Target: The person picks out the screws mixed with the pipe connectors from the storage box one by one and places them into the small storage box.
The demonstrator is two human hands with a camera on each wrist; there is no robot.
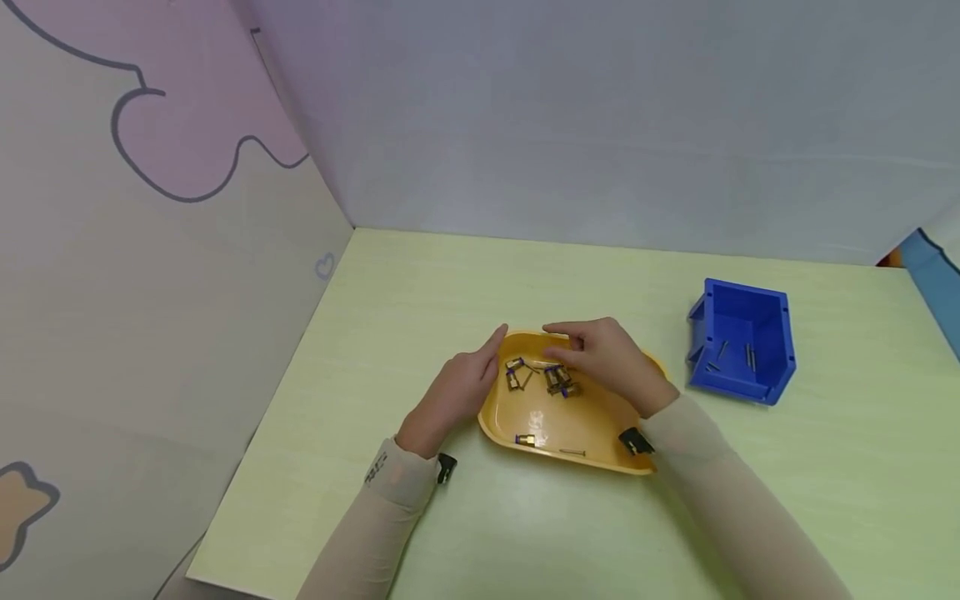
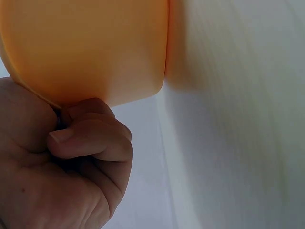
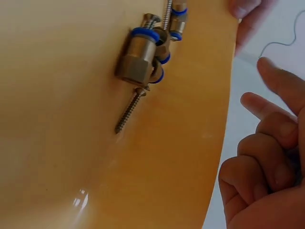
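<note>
Nearest to me, two pale sleeves come in over the front edge of the light green worktop (image 1: 420, 275). The left hand (image 1: 453, 392) rests against the left outside wall of a yellow tray (image 1: 558, 425); in the left wrist view its fingers (image 2: 90, 138) are curled in, knuckles tucked up against the tray's rounded corner, and I cannot tell whether they actually grip the rim or only lean on it. The right hand (image 1: 607, 358) hangs over the tray's far right part, its fingers (image 3: 259, 162) loosely bent and holding nothing, one fingertip stretched out past the far rim.

The tray sits near the middle of the worktop, between the two hands. Inside it lie several small metal fittings with blue rings (image 1: 558, 381), bunched toward the far side, with one more fitting (image 1: 525, 439) near the front wall. The right wrist view shows one of the fittings (image 3: 138, 55) close up, a screw (image 3: 127, 112) lying just beside it on the tray floor.

Farther off to the right, well apart from the tray, stands a blue bin (image 1: 742, 342) with a few thin screws on its bottom. Behind everything rise pale partition walls (image 1: 600, 125).
</note>
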